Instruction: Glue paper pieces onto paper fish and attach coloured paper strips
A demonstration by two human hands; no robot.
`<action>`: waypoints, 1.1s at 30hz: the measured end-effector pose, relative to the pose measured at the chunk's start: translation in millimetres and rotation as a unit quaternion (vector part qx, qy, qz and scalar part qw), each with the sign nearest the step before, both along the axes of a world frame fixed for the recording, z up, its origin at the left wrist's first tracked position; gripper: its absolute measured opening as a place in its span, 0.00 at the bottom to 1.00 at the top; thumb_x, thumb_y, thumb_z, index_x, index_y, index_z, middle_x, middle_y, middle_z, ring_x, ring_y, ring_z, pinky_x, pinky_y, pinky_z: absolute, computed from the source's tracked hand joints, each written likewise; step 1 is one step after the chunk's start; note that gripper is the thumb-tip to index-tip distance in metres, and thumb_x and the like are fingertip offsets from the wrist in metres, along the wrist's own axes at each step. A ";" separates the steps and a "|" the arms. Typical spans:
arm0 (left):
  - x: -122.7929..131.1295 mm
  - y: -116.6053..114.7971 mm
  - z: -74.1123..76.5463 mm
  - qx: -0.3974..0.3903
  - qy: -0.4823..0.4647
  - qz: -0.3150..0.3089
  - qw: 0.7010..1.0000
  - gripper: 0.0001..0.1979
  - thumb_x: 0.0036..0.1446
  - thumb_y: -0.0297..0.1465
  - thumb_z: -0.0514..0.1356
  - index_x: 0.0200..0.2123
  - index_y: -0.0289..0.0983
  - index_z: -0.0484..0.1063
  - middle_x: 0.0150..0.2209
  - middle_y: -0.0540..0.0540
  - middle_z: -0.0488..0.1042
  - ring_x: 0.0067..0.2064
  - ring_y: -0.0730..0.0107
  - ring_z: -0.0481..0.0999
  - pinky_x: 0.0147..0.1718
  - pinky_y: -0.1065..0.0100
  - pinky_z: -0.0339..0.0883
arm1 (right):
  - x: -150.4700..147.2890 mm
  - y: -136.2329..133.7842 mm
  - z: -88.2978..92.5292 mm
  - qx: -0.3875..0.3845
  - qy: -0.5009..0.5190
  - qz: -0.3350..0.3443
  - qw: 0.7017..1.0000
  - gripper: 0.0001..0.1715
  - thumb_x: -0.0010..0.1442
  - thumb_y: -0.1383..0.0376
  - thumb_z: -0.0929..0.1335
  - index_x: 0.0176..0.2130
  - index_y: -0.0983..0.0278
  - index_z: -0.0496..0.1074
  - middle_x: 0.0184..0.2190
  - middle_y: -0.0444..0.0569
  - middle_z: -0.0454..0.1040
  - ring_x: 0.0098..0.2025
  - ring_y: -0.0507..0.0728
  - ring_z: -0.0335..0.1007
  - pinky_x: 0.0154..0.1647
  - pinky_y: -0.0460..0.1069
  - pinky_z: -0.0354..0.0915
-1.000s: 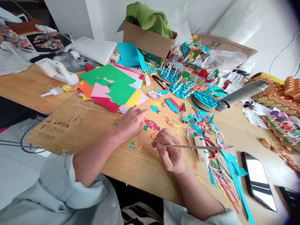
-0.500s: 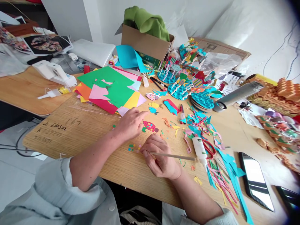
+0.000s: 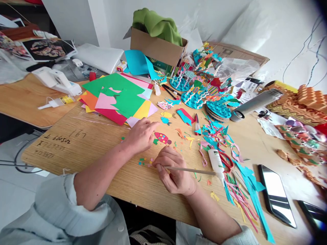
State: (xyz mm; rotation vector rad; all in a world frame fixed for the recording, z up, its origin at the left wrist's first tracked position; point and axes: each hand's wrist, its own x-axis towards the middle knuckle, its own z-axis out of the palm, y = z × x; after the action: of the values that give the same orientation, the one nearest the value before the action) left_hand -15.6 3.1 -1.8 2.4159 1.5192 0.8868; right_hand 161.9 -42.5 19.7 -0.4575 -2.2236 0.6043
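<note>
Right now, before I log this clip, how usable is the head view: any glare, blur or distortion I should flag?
In the head view, the wide lens bows the table edge and darkens the top right corner; glare whites out the black-framed screen; the left hand, right hand and thin wooden stick look reasonably sharp.

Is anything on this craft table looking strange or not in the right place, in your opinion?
Yes, the white glue bottle lies on its side among the coloured paper strips, against the red-handled scissors. It looks odd because a bottle lying there might leak onto the paper.
</note>
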 end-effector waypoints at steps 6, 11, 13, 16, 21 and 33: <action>0.2 0.2 0.6 0.007 -0.011 0.001 1.000 0.24 0.54 0.18 0.52 0.55 0.33 0.69 0.38 0.43 0.77 0.48 0.59 0.72 0.48 0.59 0.70 | 13.9 3.8 -1.6 -0.015 0.075 -0.076 0.994 0.10 0.59 0.72 0.62 0.33 0.62 0.71 0.24 0.48 0.72 0.28 0.57 0.67 0.31 0.54 0.64; -2.1 -1.0 -0.5 0.015 -0.009 -0.013 1.000 0.27 0.52 0.16 0.53 0.56 0.35 0.67 0.38 0.44 0.76 0.48 0.59 0.72 0.47 0.59 0.70 | 27.6 18.9 -8.5 -0.011 0.102 -0.200 0.974 0.11 0.62 0.70 0.62 0.32 0.62 0.72 0.24 0.47 0.73 0.28 0.57 0.67 0.31 0.53 0.63; -2.8 -1.2 -2.2 0.022 -0.007 -0.019 1.000 0.28 0.52 0.15 0.53 0.57 0.33 0.66 0.39 0.43 0.76 0.47 0.59 0.72 0.47 0.58 0.70 | 31.3 26.4 -12.0 -0.007 0.088 -0.245 0.966 0.12 0.63 0.69 0.62 0.31 0.61 0.72 0.24 0.47 0.73 0.28 0.56 0.68 0.31 0.52 0.63; -3.1 -0.7 -6.0 0.031 0.003 -0.027 0.999 0.28 0.52 0.16 0.53 0.57 0.32 0.65 0.40 0.41 0.76 0.47 0.58 0.71 0.47 0.58 0.70 | 34.5 35.7 -16.8 -0.003 0.066 -0.293 0.954 0.13 0.64 0.69 0.62 0.30 0.61 0.71 0.24 0.46 0.73 0.28 0.56 0.68 0.31 0.51 0.63; -2.4 0.9 -10.5 0.039 0.006 -0.047 0.998 0.30 0.51 0.15 0.54 0.59 0.33 0.64 0.40 0.42 0.77 0.49 0.57 0.71 0.47 0.57 0.71 | 35.5 43.5 -22.2 0.001 0.045 -0.324 0.945 0.13 0.64 0.70 0.62 0.29 0.60 0.70 0.26 0.47 0.75 0.31 0.56 0.70 0.34 0.51 0.65; -0.6 -0.6 -9.9 0.019 0.030 -0.039 0.999 0.29 0.51 0.16 0.54 0.58 0.33 0.67 0.42 0.39 0.73 0.48 0.57 0.73 0.47 0.56 0.72 | 35.4 50.1 -29.3 -0.007 0.017 -0.326 0.945 0.13 0.64 0.68 0.61 0.29 0.61 0.69 0.27 0.48 0.75 0.31 0.56 0.72 0.33 0.51 0.67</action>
State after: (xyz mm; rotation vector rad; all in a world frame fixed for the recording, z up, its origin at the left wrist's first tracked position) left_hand -16.3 2.5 -11.7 2.5325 1.4285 0.8415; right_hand 197.3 7.7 -9.5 -1.1178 -1.8711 0.2656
